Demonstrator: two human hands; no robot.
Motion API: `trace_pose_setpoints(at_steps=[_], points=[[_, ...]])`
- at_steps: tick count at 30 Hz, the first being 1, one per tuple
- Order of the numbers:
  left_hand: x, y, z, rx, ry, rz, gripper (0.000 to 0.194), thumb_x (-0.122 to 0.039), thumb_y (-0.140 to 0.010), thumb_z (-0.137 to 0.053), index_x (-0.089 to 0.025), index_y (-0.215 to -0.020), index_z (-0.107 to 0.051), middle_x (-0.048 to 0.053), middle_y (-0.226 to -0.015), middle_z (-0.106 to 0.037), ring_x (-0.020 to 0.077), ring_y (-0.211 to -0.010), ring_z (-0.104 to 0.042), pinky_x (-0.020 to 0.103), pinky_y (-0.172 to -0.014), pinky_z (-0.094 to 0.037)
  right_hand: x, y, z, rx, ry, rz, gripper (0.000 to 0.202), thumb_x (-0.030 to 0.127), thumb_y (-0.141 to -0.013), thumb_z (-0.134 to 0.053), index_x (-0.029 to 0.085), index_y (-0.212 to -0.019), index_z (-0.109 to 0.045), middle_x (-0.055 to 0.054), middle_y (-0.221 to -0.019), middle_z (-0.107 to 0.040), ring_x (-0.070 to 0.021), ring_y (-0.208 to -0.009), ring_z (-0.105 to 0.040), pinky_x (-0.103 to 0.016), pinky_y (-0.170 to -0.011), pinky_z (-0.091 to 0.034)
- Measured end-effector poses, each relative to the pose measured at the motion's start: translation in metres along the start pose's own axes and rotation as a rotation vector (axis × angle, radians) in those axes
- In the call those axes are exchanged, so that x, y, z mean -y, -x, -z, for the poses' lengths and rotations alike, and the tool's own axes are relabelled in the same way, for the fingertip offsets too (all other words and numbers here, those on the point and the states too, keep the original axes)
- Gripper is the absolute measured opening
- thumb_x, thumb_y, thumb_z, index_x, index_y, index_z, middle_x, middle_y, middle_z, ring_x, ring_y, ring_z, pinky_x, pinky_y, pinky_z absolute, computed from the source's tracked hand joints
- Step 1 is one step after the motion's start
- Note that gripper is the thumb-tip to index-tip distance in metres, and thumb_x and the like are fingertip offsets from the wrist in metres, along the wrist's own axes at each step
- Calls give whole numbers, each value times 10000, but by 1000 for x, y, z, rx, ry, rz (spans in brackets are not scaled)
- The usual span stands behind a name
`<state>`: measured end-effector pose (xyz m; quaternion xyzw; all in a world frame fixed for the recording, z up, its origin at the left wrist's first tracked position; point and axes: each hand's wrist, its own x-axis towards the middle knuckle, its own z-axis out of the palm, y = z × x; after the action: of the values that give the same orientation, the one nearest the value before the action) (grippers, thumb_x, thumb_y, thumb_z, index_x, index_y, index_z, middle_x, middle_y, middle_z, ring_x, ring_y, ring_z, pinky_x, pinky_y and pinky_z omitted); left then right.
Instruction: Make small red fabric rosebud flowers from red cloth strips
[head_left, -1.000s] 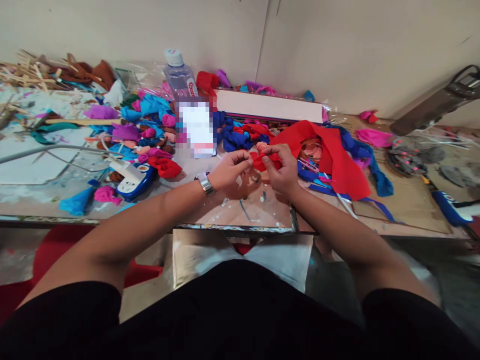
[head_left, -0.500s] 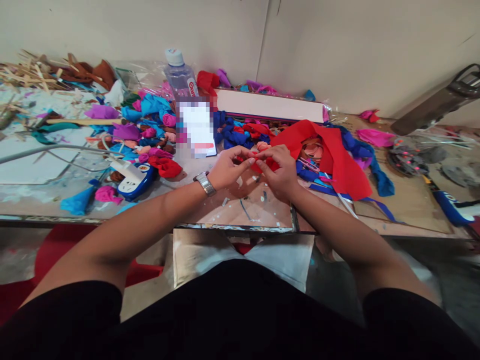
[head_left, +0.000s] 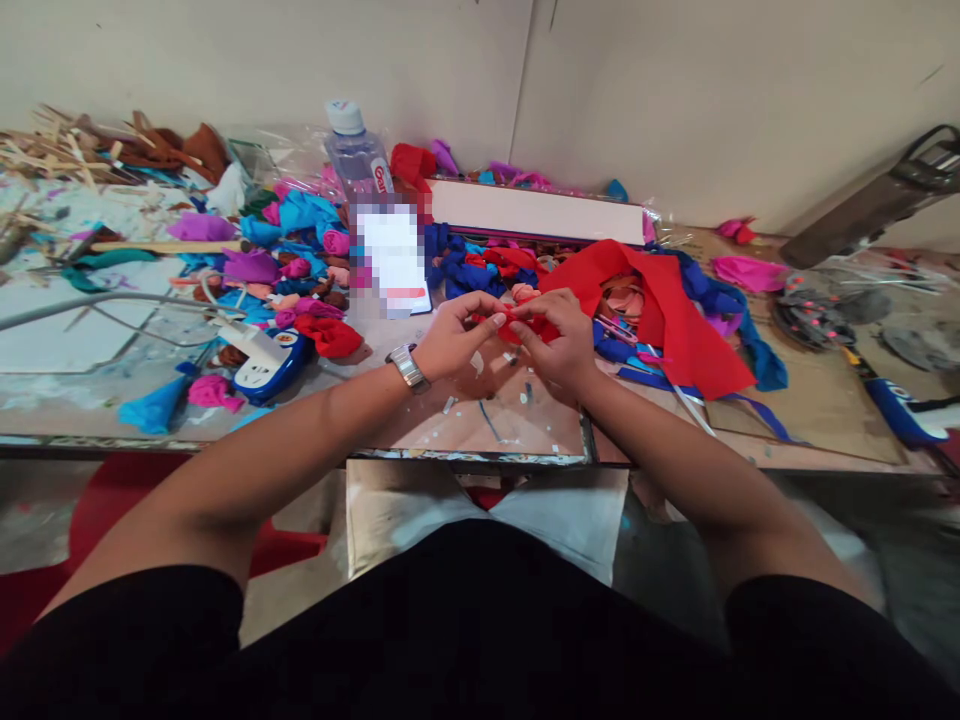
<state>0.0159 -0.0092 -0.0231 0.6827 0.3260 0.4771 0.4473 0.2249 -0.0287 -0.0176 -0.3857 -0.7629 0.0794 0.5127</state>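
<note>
Both hands meet above the table in the middle of the head view. My left hand, below a metal wristwatch, pinches the end of a strip of red crepe paper. Facing it, my right hand is closed on the same strip, with thumb and fingertips close to the left ones. From the right hand the wide strip loops up over a pile and trails off to the right. The small piece between the fingertips is partly hidden by them.
A phone leans behind my left hand, a water bottle behind it. Crumpled paper rosettes lie left, by a blue power socket with cable. A long white box is at the back, a dark bottle at right.
More red paper shows between my fingertips than before, and the strip's trailing end has shifted slightly right. Both hands stay in nearly the same place.
</note>
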Motion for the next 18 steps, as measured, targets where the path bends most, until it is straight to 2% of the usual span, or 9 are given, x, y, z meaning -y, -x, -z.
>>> trace_pose_setpoints(at_steps=[4,10,18], points=[[4,1,0,20,-21,29,487,-666,-906,-763,-203,-1054,-805,68,-1029,-796,197,-931,-710,332,-883,-571,0,0,0,-6,13,-11,280,544,-991,-731,275,-946,-793,-41,-959,-820,-270,-998,-690,-484,-956,-515],[-2,0,3,-19,-178,-135,381,-600,-936,-765,-231,-974,-854,86,-1034,-807,201,-935,-721,335,-854,-566,-3,1,0,-11,24,19,234,496,-984,-752,272,-927,-788,-37,-921,-812,-266,-965,-679,-477,-938,-505],[-4,1,4,-8,-196,-169,392,-599,-985,-710,-230,-1002,-842,89,-1057,-799,202,-966,-720,342,-886,-567,0,0,0,-13,-21,0,285,567,-957,-785,283,-962,-807,-27,-948,-832,-252,-974,-723,-460,-948,-520]])
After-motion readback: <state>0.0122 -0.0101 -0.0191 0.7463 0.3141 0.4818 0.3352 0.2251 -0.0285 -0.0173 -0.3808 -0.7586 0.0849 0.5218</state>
